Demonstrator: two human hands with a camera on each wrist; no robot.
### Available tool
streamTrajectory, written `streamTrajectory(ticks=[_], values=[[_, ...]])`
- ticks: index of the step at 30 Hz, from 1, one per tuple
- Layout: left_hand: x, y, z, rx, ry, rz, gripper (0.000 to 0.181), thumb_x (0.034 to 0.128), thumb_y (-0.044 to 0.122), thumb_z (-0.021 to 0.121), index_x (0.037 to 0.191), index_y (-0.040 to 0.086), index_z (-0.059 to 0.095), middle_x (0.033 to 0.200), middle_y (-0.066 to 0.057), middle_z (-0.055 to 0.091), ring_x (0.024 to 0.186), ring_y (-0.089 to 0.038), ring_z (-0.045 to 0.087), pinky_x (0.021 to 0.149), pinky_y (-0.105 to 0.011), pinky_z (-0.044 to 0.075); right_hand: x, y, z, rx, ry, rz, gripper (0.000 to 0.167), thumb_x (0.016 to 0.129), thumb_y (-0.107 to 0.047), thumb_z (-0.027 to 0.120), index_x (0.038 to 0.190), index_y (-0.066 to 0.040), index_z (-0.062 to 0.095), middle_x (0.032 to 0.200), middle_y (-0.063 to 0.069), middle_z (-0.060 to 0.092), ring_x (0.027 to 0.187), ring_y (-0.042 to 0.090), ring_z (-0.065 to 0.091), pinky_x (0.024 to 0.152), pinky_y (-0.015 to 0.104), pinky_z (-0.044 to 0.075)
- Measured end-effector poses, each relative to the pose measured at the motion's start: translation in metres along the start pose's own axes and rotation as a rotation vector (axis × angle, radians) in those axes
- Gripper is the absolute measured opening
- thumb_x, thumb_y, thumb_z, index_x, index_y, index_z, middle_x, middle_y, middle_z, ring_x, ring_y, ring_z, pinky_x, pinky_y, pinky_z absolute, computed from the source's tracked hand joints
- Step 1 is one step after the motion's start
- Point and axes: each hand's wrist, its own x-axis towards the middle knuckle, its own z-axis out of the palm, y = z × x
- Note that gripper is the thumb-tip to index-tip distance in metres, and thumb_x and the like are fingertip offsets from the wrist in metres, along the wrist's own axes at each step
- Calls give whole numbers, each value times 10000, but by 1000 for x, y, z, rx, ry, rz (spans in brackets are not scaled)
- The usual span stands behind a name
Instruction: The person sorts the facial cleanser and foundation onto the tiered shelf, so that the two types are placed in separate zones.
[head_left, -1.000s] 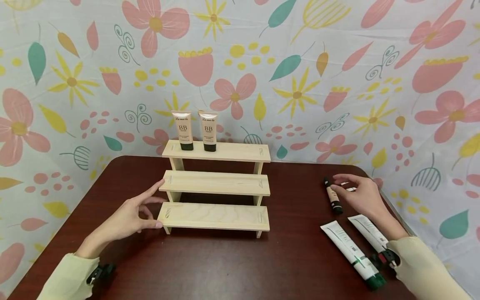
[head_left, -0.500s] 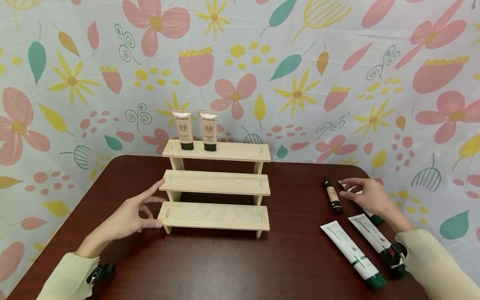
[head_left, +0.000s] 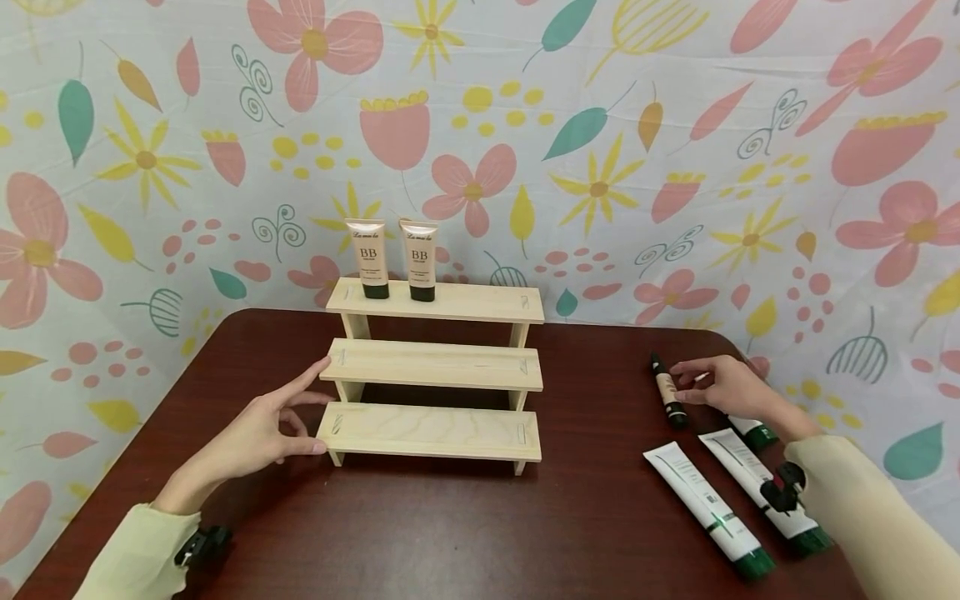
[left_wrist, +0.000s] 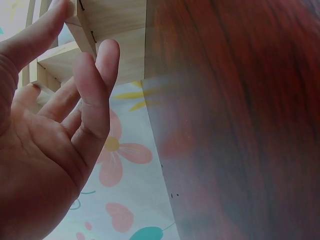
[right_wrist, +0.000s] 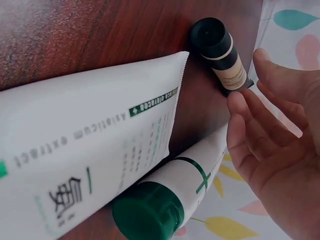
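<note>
A three-step wooden rack (head_left: 435,429) stands on the table, two BB tubes (head_left: 371,260) upright on the left of its top step. My left hand (head_left: 243,442) touches the rack's left side with thumb and forefinger, fingers spread; the left wrist view shows the hand (left_wrist: 55,115) beside the wood. On the right, my right hand (head_left: 731,390) is beside a small beige tube with black ends (head_left: 667,392), lying on the table. In the right wrist view that tube (right_wrist: 231,75) lies by the fingertips of the hand (right_wrist: 280,120), which are relaxed; whether they touch it I cannot tell.
Nearer me on the right lie two white tubes with green caps (head_left: 705,504) (head_left: 761,483). Another green-capped tube (head_left: 752,431) lies partly under my right hand. A flowered cloth (head_left: 480,125) hangs behind the dark red table (head_left: 450,533).
My right hand moved right from the beige tube, then back left towards it, uncovering and partly covering the green-capped tube behind. My left hand has stayed at the rack.
</note>
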Motion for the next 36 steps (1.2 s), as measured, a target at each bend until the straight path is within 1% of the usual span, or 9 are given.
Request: streamTrajectory(ticks=[7,10,13,17,21,24,27,31,36], values=[[0,-1,0,-2,-1,2,1135,810,106,931,1686,366,257,1374,-194,648,719,-217,676,456,-341,514,5,6,3,-18,-33,43,426,956,-124,796,1275,133,677,1094,206,748,833,224,713,634,297,541],[0,-1,0,-2,0,8,1135,808,103,932,1687,355,260,1369,-194,651,717,-214,677,453,-343,516,6,8,6,7,-52,47,429,954,-105,789,1283,141,666,1073,189,754,827,191,720,656,299,568],[1,-1,0,-1,2,15,1134,806,98,932,1687,346,263,1366,-197,653,713,-211,679,451,-345,517,6,8,9,51,-67,42,431,954,-71,780,1302,145,644,1042,157,743,822,195,722,662,307,579],[1,-2,0,-1,6,13,1133,805,101,933,1686,349,266,1365,-194,654,714,-210,678,451,-346,517,8,3,13,75,-78,26,426,954,-70,784,1303,132,645,1039,140,731,857,216,720,674,303,582],[1,-2,1,2,7,10,1132,805,115,936,1685,356,266,1365,-188,656,716,-209,676,451,-349,519,12,-5,18,91,-85,10,417,937,-71,799,1289,113,670,1033,124,737,877,199,712,686,293,582],[0,-3,1,0,8,9,1133,803,111,937,1684,355,269,1364,-191,656,713,-212,677,449,-351,519,13,-10,21,75,-78,-27,393,921,-66,817,1254,103,694,992,101,742,844,179,701,680,283,568],[1,-2,0,-4,7,3,1138,801,105,938,1682,368,268,1368,-195,653,713,-212,678,449,-350,517,14,-14,24,67,-76,-40,372,909,-59,828,1230,88,711,958,85,738,815,173,696,680,274,562],[2,-1,0,-4,5,-4,1145,797,104,940,1680,383,267,1370,-201,650,711,-210,677,447,-348,515,14,-18,26,85,-103,-41,385,917,-76,823,1242,92,702,971,77,728,815,182,685,687,276,554],[1,0,-1,-8,6,-9,1147,792,98,942,1681,372,270,1365,-203,652,711,-212,675,449,-345,514,15,-21,27,89,-139,-64,401,938,-92,806,1262,111,685,981,79,724,827,179,668,694,283,543]])
